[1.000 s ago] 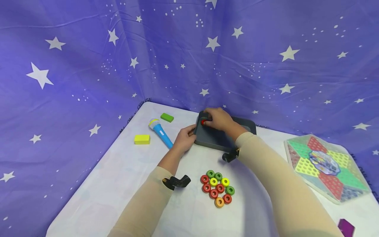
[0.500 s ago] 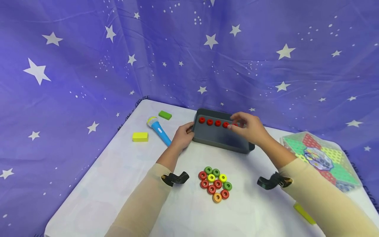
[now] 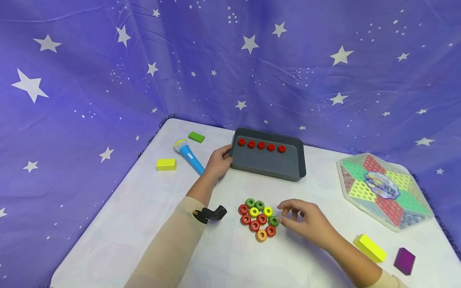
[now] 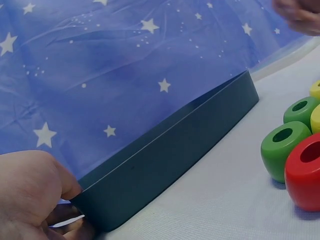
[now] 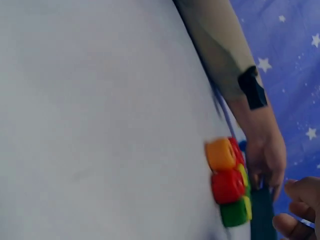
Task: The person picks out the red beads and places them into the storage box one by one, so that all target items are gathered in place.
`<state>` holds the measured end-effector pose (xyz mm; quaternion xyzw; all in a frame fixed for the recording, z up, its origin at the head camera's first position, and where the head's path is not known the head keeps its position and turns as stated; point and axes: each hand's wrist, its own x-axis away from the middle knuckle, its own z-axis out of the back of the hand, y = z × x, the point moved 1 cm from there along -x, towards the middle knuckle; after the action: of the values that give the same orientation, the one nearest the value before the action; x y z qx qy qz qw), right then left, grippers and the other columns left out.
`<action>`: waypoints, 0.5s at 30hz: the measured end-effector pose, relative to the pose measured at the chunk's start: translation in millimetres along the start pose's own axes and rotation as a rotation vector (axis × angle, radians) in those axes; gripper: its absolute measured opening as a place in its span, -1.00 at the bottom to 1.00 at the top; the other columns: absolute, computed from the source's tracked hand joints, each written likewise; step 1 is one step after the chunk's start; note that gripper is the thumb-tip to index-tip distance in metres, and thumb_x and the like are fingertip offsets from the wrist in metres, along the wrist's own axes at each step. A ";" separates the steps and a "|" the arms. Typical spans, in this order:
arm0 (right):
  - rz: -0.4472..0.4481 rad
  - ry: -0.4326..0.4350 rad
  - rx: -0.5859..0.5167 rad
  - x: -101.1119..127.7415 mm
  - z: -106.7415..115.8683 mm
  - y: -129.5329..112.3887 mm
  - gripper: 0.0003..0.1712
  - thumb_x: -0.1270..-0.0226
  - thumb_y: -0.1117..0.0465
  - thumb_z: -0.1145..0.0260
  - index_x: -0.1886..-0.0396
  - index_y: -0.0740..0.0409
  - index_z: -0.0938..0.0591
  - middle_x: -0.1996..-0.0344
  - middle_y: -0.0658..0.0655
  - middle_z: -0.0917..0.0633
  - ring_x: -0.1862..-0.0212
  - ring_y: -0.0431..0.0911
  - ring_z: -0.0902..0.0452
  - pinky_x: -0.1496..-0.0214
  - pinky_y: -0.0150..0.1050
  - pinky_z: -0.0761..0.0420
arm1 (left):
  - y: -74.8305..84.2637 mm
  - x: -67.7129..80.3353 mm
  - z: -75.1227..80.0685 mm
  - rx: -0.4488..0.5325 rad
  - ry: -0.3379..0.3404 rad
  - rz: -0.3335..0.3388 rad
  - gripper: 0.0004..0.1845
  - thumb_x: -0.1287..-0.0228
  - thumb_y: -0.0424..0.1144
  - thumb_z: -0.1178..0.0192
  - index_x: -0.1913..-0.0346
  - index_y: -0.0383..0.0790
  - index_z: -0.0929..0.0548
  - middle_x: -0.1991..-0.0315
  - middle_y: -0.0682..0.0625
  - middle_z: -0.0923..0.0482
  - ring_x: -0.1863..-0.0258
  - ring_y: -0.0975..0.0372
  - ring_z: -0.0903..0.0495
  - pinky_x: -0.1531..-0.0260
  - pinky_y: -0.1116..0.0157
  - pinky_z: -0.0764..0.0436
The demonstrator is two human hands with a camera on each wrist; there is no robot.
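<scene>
Our left hand [image 3: 216,162] grips the gray tray's [image 3: 268,166] left edge so it stays put. Our right hand [image 3: 306,222], fingers loose and holding nothing, reaches the green ring [image 3: 273,221] in the rings near the bench's front edge.

Star-cloth [image 3: 230,60] draped toy table [image 3: 144,224]

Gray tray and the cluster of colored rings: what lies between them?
Nothing: in the head view only bare white tablecloth separates the gray tray from the ring cluster.
</scene>
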<state>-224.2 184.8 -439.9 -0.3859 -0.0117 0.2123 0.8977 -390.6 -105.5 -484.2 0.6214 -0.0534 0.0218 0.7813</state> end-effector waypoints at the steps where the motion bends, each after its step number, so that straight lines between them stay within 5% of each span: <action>1: 0.001 -0.006 -0.009 6.0 -4.2 -0.2 -0.74 -0.20 0.20 -0.53 0.10 -0.02 -0.74 0.36 -0.17 -0.70 0.37 -0.25 -0.52 0.43 -0.35 -0.52 | 0.4 -0.1 0.1 0.009 -0.006 -0.004 -0.41 -0.39 -0.39 -0.06 -0.48 -0.11 -0.43 -0.39 -0.03 -0.46 -0.37 0.17 -0.42 -0.39 0.16 -0.41; 6: 0.041 0.004 0.038 25.6 -21.0 -2.6 -0.70 -0.13 0.20 -0.58 0.14 -0.15 -0.75 0.37 -0.28 -0.67 0.39 -0.30 -0.52 0.39 -0.36 -0.55 | 2.9 -0.2 1.1 0.025 -0.010 -0.028 -0.41 -0.40 -0.42 -0.05 -0.48 -0.14 -0.42 -0.38 -0.06 -0.46 -0.35 0.15 -0.44 -0.37 0.16 -0.42; 15: 0.156 0.085 0.428 30.4 -41.6 -6.4 -0.65 -0.01 -0.06 -0.62 0.16 -0.19 -0.79 0.41 -0.37 -0.64 0.36 -0.46 -0.45 0.32 -0.36 -0.54 | -0.8 -0.3 -1.5 0.005 0.000 -0.007 -0.41 -0.41 -0.38 -0.06 -0.49 -0.09 -0.41 -0.37 -0.03 -0.47 -0.34 0.16 -0.44 -0.38 0.16 -0.42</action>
<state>-186.5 164.1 -469.0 -0.1948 0.1010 0.2622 0.9397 -390.7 -104.3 -485.4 0.6238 -0.0514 0.0191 0.7797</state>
